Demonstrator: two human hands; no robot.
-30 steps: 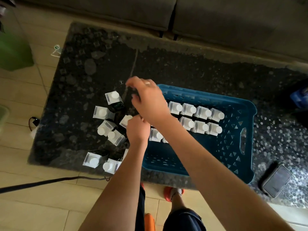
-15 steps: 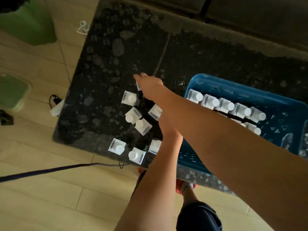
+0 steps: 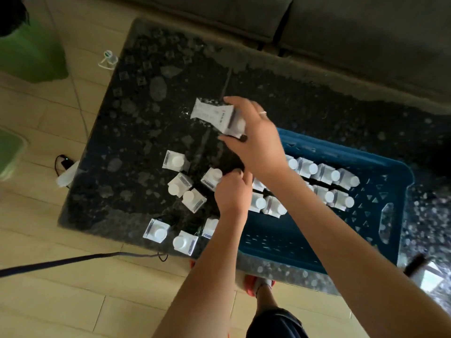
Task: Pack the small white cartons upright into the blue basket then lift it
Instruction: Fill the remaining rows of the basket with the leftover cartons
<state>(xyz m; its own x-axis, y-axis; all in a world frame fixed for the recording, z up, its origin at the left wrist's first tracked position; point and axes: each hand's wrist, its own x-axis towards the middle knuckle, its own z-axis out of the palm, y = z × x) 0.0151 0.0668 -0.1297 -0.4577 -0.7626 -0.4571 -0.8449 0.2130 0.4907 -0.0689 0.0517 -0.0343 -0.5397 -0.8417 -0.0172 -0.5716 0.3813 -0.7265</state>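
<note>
My right hand [image 3: 253, 140] holds a small white carton [image 3: 214, 115] tilted on its side, in the air above the dark table and left of the blue basket [image 3: 380, 242]. Below it, my left hand [image 3: 231, 191] grips the cap end of another white carton [image 3: 211, 179] standing on the table at the basket's left edge. Several loose cartons [image 3: 185, 191] stand upright on the table left of my hands. More cartons [image 3: 327, 173] stand upright in rows along the basket's far side; my right forearm hides some of them.
The dark speckled table [image 3: 151, 106] ends close to me and at the left. A phone [image 3: 429, 276] lies at the front right corner. A grey sofa [image 3: 341, 32] runs behind the table. A dark cable [image 3: 61, 262] crosses the floor, where green objects [image 3: 31, 54] stand at left.
My right hand reached out to the far loose carton, closed on it and has lifted it off the table, tilted. My left hand stays low by the basket's left edge.
</note>
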